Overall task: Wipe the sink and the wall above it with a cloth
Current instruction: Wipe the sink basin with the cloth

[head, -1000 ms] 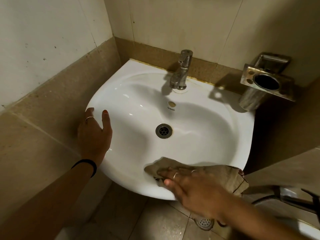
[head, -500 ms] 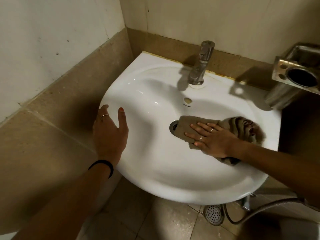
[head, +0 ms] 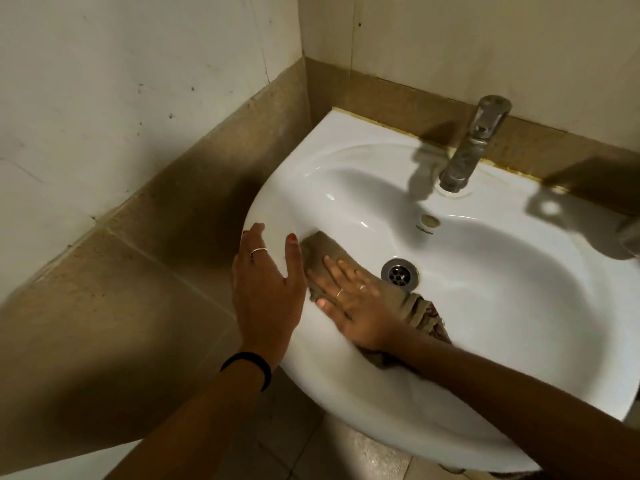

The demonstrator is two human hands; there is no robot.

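My left hand (head: 266, 292) lies flat and open on the left rim of the sink (head: 519, 306). My right hand (head: 356, 306) presses the brown cloth (head: 325, 252) flat in the bowl, fingers straight, just left of the drain (head: 399, 273). The bowl's right side has room. The tap (head: 474, 147) stands at the back, by the wall (head: 450, 39).

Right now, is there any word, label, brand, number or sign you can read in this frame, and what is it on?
Small dark brand mark on the sink, just below the overflow hole: too small and blurred to read.
No other text shows on the tap, cloth, wall or either hand.
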